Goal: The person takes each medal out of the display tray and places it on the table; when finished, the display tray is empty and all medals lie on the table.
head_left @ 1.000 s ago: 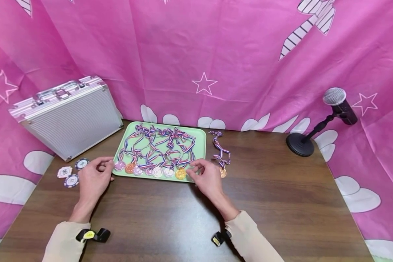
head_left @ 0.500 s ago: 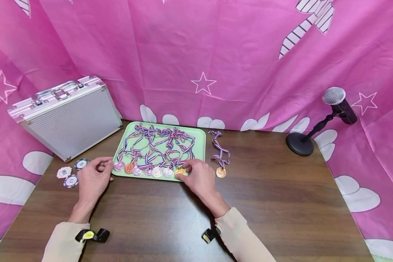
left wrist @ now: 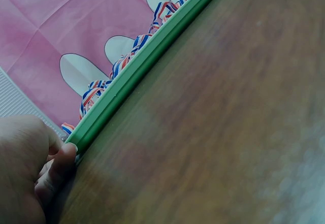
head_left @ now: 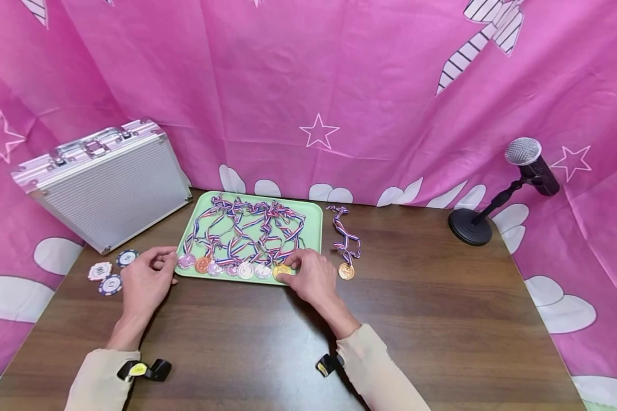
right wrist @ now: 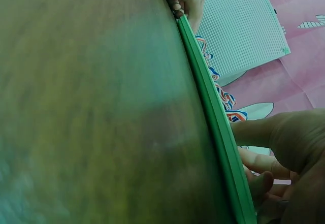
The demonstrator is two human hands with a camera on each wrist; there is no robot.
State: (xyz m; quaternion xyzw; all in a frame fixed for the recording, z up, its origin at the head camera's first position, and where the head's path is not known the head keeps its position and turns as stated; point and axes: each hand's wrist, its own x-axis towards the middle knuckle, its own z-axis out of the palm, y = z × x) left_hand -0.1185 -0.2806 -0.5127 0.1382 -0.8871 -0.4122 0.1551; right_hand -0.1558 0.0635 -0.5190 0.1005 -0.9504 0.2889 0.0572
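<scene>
Judging the step as squaring up the gold medal [head_left: 279, 270], right end of a 7-medal row [head_left: 245, 270] along the front of the green tray [head_left: 317, 228]. My left hand [head_left: 148, 279] pinches the tray's left front corner; my right hand [head_left: 316, 277] touches the medal, can't tell if gripped. Next probably calls for a light nudge. Medal's round, partly covered; striped ribbons [head_left: 277, 211] tangled behind.

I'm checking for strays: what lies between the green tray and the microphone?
In the head view, a medal with a striped ribbon, nearer the tray.
</scene>
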